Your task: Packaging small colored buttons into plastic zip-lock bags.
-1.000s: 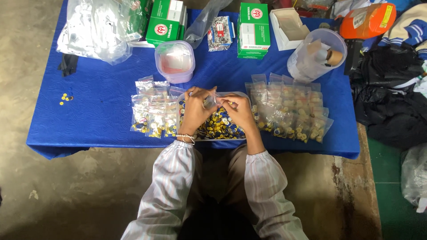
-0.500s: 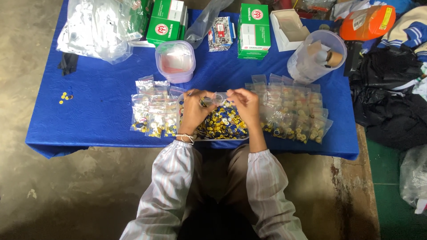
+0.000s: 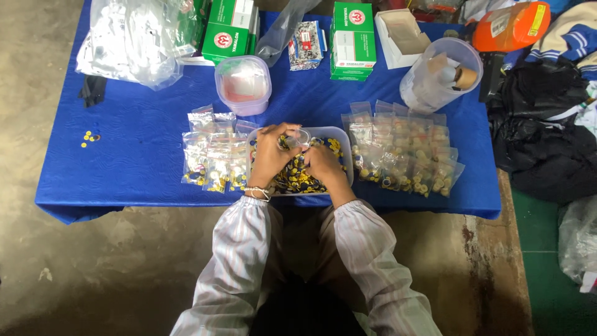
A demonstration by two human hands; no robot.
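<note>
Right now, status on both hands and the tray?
Left hand pinching a small clear bag. Right hand down in the tray of yellow and dark small parts. Filled bags flank both sides; nothing blocking.

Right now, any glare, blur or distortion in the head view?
Head view: soft, even light, no hard shadows. Mild glare on the clear plastic bag at top left. Left hand and right hand are sharp over the tray of small parts. Slight wide-angle bend at the table's edge.

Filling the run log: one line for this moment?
left hand: holds small bag | right hand: in tray of small pieces
</note>
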